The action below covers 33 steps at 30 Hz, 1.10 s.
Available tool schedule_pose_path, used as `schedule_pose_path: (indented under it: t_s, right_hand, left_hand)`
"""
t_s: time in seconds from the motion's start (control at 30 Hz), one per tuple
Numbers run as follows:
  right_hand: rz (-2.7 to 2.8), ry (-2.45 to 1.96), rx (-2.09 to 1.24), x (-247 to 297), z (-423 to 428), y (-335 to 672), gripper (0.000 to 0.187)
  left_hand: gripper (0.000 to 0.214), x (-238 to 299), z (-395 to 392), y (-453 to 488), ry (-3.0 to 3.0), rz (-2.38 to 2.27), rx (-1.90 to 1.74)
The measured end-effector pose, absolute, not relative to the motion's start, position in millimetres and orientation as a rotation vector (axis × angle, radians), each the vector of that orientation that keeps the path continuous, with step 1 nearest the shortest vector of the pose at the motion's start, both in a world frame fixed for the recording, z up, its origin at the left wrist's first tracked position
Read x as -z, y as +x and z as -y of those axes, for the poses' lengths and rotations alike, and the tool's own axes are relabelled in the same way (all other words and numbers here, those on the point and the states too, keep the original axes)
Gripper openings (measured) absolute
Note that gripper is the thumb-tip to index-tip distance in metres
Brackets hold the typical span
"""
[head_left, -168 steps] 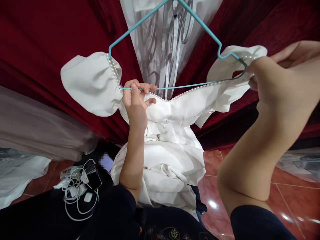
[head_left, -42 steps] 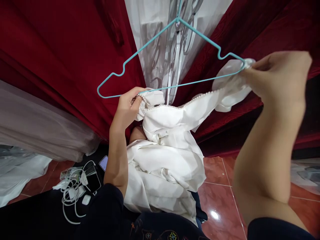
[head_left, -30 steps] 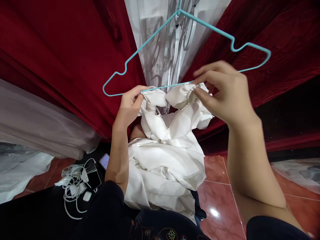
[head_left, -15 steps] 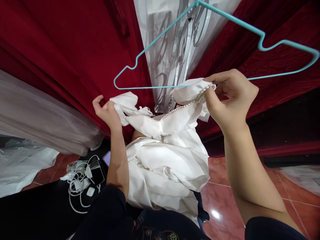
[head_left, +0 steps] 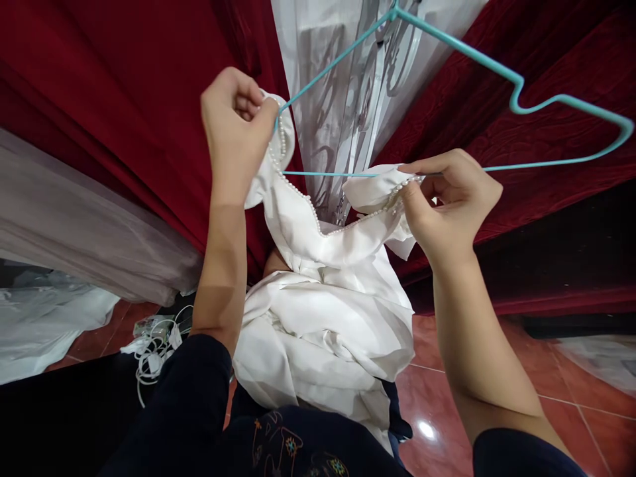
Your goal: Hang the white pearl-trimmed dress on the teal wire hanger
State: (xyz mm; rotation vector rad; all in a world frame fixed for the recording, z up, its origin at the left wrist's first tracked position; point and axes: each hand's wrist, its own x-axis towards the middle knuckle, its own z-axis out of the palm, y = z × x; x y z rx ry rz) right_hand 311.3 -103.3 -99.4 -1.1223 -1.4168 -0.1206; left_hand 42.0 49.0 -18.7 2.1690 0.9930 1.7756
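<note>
1. Red curtains (head_left: 149, 79), hung on both sides of white fabric and white metalwork (head_left: 368, 99); red tiled floor (head_left: 427, 371) below. As half a second ago.
2. Black counter (head_left: 64, 411), lower left: bundle of white cables (head_left: 152, 358) near its far edge. Dark sleeve (head_left: 183, 391) now covers more of it.
3. Dress (head_left: 322, 298), white, one: skirt heaped over the person's lap, bodice drawn up toward the hanger. Pearl trim (head_left: 317, 215) along the neckline, now rising steeply to the left; earlier it ran flatter.
4. Hanger (head_left: 457, 45), turquoise, one: above the dress, position nearly unchanged. Left corner, formerly bare, now hidden by hand and cloth.
5. Left hand (head_left: 237, 126): pinching the beaded edge of one puff sleeve at the hanger's left corner; raised from below bottom-bar level. Whether the corner passes inside the sleeve cannot be told.
6. Right hand (head_left: 452, 199): pinching the other sleeve's beaded edge beside the bottom bar, short of the right corner; nearly unmoved.
</note>
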Motion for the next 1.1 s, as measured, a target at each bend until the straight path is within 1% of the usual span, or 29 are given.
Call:
schedule_pose_path:
  t_s: [0.07,0.1,0.2,0.23,0.27,0.37,0.4,0.47,0.53,0.6,0.63,0.73,0.8,0.87,0.93,1.0,1.1]
  right_hand:
    - [1.384,-1.084,0.108,100,102,310,0.011]
    - [1.379,-1.075,0.106,99,102,309,0.011]
    - [1.384,-1.087,0.116,100,102,308,0.009]
    - [1.381,-1.091,0.116,101,101,308,0.009]
    - [1.377,-1.094,0.108,102,101,308,0.009]
    - [1.336,-1.096,0.064,104,98,305,0.009]
    - [1.317,-1.094,0.053,104,97,304,0.008]
    - [1.280,-1.093,0.047,103,95,301,0.006]
    - [1.266,-1.095,0.057,104,93,299,0.005]
    - [1.266,-1.089,0.103,109,92,297,0.006]
    - [1.276,-1.070,0.148,114,91,296,0.007]
    - [1.283,-0.998,0.377,134,93,296,0.010]
    - [1.149,-0.990,0.526,147,96,299,0.011]
    - [0.924,-1.060,0.500,154,101,308,0.010]
    - [0.763,-1.153,0.356,154,106,324,0.012]
    - [0.717,-1.215,0.248,145,109,344,0.016]
    - [0.732,-1.248,0.291,124,110,375,0.020]
  left_hand:
    - [0.031,24,-41,55,2.078,-0.879,-1.694]
    - [0.031,28,-35,60,2.017,-0.837,-1.752]
    - [0.040,46,-6,70,1.836,-0.765,-2.139]
    - [0.043,54,5,73,1.792,-0.770,-2.178]
    - [0.044,63,15,75,1.778,-0.801,-2.062]
    - [0.045,92,32,84,1.781,-0.824,-1.411]
    - [0.043,101,32,89,1.759,-0.797,-1.280]
    - [0.041,117,28,101,1.707,-0.726,-1.231]
    - [0.046,126,23,115,1.716,-0.681,-1.363]
    - [0.055,127,24,127,1.778,-0.680,-1.442]
    - [0.055,125,27,130,1.799,-0.690,-1.439]
    - [0.044,114,41,131,1.681,-0.675,-1.400]
    - [0.035,105,50,127,1.482,-0.639,-1.417]
    - [0.029,95,56,120,1.283,-0.621,-1.440]
    - [0.028,87,60,113,1.149,-0.610,-1.432]
    - [0.027,82,61,107,1.077,-0.568,-1.403]
    - [0.022,78,60,100,1.052,-0.509,-1.366]
